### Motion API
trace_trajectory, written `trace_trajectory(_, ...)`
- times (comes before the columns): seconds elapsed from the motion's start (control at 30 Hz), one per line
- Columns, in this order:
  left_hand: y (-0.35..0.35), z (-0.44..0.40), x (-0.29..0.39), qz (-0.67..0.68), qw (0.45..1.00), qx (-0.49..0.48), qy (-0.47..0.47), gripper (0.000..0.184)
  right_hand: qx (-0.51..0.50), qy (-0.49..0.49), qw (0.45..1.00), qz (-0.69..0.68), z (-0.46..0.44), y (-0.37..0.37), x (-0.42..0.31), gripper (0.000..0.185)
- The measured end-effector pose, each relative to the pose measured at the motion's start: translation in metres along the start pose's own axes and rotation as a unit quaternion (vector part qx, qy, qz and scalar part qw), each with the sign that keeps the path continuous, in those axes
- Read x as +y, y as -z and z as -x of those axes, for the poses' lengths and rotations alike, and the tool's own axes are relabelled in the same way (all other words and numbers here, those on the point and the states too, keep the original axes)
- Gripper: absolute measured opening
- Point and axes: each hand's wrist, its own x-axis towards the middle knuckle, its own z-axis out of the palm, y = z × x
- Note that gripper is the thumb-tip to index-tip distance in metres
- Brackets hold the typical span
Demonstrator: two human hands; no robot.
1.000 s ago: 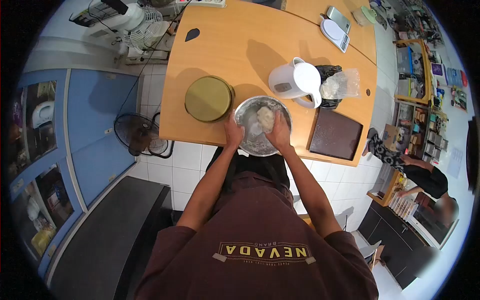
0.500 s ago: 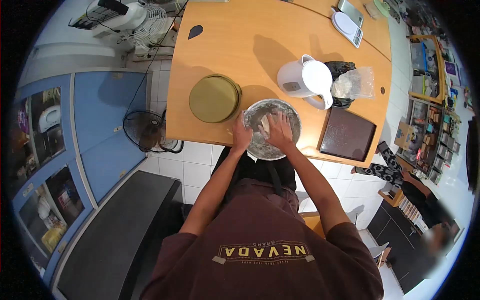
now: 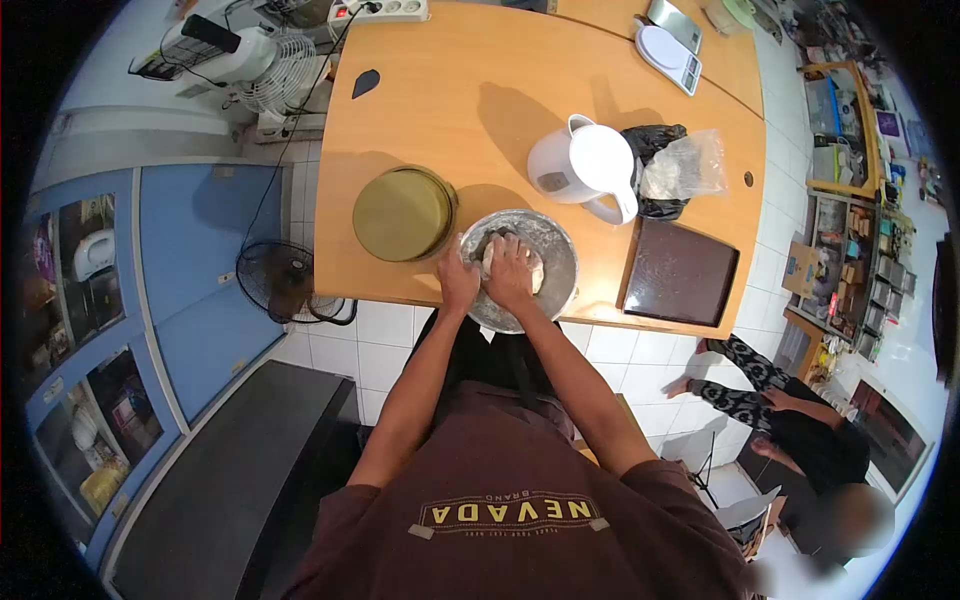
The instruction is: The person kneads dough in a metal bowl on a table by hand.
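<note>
A round metal bowl [image 3: 561, 240], dusted with flour inside, sits at the table's near edge. My left hand [image 3: 459, 279] is closed on its left rim. Inside it, my right hand [image 3: 512, 270] presses down on a pale lump of dough [image 3: 537, 274], fingers curled over the top. The hand hides much of the dough. Just left of the bowl stands a round gold tin [image 3: 402, 213], close to my left hand.
Behind the bowl stand a white electric kettle [image 3: 582, 165] and a clear bag of white powder [image 3: 684, 168] beside black plastic. A dark tray [image 3: 682, 272] lies right, a kitchen scale [image 3: 668, 57] farther back. Another person [image 3: 790, 405] is at right.
My right hand has moved left within the bowl and now bears down on the dough. My left hand stays on the rim. The view has shifted, and the person at right has moved closer.
</note>
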Motion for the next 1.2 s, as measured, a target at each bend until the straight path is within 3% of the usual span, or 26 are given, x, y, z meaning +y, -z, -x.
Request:
trace_trajectory(0.03,-0.001,0.001,0.001,-0.01,1.0,0.009,0.001,0.059,0.022,0.014,1.0,0.009,0.005,-0.001,0.001,0.093)
trace_trajectory(0.17,0.002,0.001,0.001,-0.027,0.999,0.018,-0.006,0.058,-0.06,0.044,0.996,-0.045,0.015,0.02,0.006,0.1)
trace_trajectory(0.27,0.002,0.0,0.003,0.011,1.0,-0.002,0.014,0.058,-0.091,0.055,0.991,-0.081,0.021,0.043,0.008,0.091)
trace_trajectory(0.37,-0.004,-0.003,-0.017,0.01,1.0,0.007,-0.004,0.058,-0.175,0.078,0.981,-0.001,0.013,0.046,0.015,0.089)
trace_trajectory(0.57,-0.006,0.0,-0.012,-0.016,1.0,0.008,-0.016,0.062,0.018,0.23,0.966,0.116,0.023,0.038,0.029,0.077)
trace_trajectory(0.67,0.001,-0.002,0.001,0.002,1.0,0.0,0.008,0.06,-0.212,0.148,0.966,0.023,0.013,0.032,0.03,0.088)
trace_trajectory(0.77,0.0,0.001,0.001,0.006,1.0,0.023,-0.011,0.059,-0.245,0.153,0.956,0.054,0.016,0.064,0.019,0.093)
trace_trajectory(0.87,-0.009,0.003,-0.011,-0.01,0.999,0.028,-0.023,0.06,-0.133,0.163,0.975,0.067,0.017,0.055,0.04,0.086)
trace_trajectory(0.97,-0.001,0.006,0.007,-0.016,0.999,0.026,-0.035,0.064,-0.004,0.11,0.989,-0.099,0.014,0.017,0.075,0.08)
trace_trajectory(1.07,-0.011,0.001,-0.015,-0.003,0.999,0.008,-0.033,0.067,-0.021,-0.093,0.98,-0.173,0.025,0.045,0.048,0.081)
trace_trajectory(1.2,0.004,0.003,-0.018,-0.003,1.0,0.006,-0.014,0.067,0.147,-0.091,0.964,-0.203,0.046,0.042,0.027,0.074)
